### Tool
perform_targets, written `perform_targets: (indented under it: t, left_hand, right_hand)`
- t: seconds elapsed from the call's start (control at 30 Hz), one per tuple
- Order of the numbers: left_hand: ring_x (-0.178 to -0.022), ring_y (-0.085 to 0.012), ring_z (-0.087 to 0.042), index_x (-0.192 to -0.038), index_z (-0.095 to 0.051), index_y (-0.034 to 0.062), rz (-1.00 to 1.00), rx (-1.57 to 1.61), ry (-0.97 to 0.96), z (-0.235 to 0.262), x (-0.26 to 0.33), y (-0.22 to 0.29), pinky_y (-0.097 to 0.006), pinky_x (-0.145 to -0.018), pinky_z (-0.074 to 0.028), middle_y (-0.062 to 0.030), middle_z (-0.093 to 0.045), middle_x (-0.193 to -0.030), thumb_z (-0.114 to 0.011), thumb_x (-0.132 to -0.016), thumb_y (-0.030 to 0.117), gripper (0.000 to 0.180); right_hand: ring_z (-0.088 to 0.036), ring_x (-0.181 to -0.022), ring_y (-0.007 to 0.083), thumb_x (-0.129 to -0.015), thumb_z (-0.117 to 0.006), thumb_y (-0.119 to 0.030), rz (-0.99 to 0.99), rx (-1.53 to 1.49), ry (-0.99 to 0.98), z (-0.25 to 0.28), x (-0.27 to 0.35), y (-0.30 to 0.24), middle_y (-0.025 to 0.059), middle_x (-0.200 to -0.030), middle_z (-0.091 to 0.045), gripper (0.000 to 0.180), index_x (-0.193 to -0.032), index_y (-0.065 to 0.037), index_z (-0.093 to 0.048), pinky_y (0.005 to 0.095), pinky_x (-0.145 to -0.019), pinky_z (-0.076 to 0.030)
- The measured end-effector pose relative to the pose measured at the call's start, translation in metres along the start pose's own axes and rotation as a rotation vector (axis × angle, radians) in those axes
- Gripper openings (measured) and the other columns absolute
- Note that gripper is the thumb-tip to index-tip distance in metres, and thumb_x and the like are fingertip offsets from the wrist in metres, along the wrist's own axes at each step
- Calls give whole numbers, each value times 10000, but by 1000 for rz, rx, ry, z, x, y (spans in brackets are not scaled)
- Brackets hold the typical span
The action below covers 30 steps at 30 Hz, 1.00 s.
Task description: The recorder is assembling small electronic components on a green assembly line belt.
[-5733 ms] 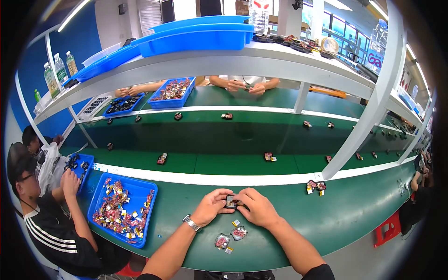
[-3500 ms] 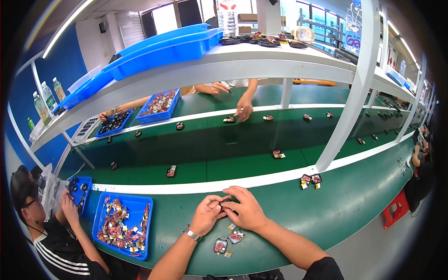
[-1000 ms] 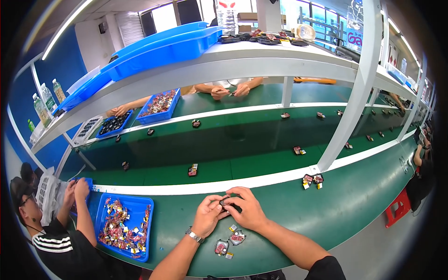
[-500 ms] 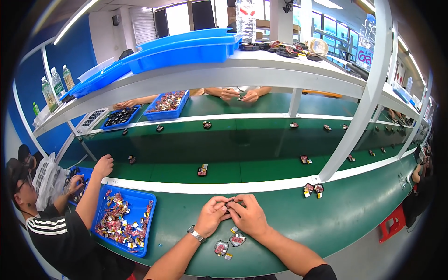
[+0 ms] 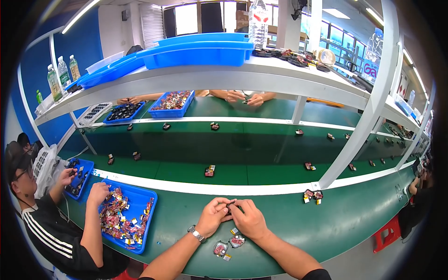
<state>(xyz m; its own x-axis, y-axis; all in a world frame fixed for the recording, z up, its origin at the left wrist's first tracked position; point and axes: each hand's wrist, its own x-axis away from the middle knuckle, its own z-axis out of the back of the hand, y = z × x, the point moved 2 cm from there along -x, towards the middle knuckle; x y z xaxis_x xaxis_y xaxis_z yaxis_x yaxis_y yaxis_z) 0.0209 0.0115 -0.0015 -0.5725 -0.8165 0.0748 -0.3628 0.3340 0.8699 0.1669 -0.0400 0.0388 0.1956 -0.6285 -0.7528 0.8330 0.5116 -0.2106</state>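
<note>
Bent over a green workbench [image 5: 298, 233], a person pinches a small dark case [image 5: 229, 208] at the lower centre of the frame. The left hand [image 5: 212, 217], a silver wristwatch [image 5: 197, 234] behind it, grips the case between thumb and curled fingers; the right hand [image 5: 250, 220] closes on it from the other side, fingertips drawn together and hiding most of the piece.

Just below the hands lie two open cases [image 5: 220, 248] with reddish innards, side by side, yellow-and-white tabs next to them. A pair of similar units [image 5: 308, 196] rests near the white rail [image 5: 210, 187], right of centre.

At lower left, a co-worker in a black top with white shoulder stripes [image 5: 53, 233] reaches one hand [image 5: 98, 192] to the edge of a blue tray [image 5: 135, 197] heaped with red, yellow and white parts; the other is raised near a smaller blue tray of black pieces.

Beyond the rail, scattered units dot a green strip [image 5: 261, 154]. Stacked blue bins [image 5: 196, 57] and a clear bottle [image 5: 258, 28] stand on the shelf across the top.
</note>
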Motion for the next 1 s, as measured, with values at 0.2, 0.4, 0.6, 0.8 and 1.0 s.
perform_targets:
  t: [0.2, 0.4, 0.6, 0.8, 1.0]
  left_hand:
    - [-1191, -208, -575, -1200, -475, 20, -23, 24, -11, -2, 1, 3, -362, -985, -531, -141, -537, -1363, -429, -994, -38, 219]
    - [-1210, -223, -565, -1202, -471, 18, -17, 17, -16, -5, -1, 2, -371, -994, -527, -152, -530, -1369, -422, -994, -40, 221]
    - [-1148, -183, -590, -1210, -469, 19, -47, 14, -4, 4, -3, -3, -343, -957, -538, -133, -566, -1311, -443, -998, -12, 215]
    - [-1158, -194, -584, -1303, -437, 24, -55, 109, -8, 7, -1, 2, -347, -946, -525, -129, -570, -1285, -495, -990, 27, 319]
    - [-1235, -244, -550, -1338, -445, 5, -327, -306, 146, 14, -12, 11, -384, -987, -503, -146, -535, -1352, -534, -957, 20, 392]
  right_hand:
    - [-618, -784, 227, -722, -732, -14, -36, -37, 37, -1, 0, 0, 59, -880, -616, 194, -909, -46, -689, 323, -644, -533]
    - [-613, -774, 217, -725, -735, -16, -6, -8, 48, -4, 4, 4, 48, -870, -613, 191, -907, -52, -690, 316, -635, -528]
    - [-622, -817, 230, -728, -745, -34, -28, -10, 48, 4, -6, -7, 68, -960, -621, 228, -950, -50, -694, 321, -704, -537]
    - [-633, -944, 276, -737, -748, -81, -149, -143, -29, -10, -6, -1, 102, -1100, -622, 271, -1001, -56, -692, 355, -798, -545]
    - [-626, -994, 318, -723, -746, -85, -389, -70, 62, -39, -34, 95, 127, -1097, -632, 268, -984, -51, -695, 402, -852, -526]
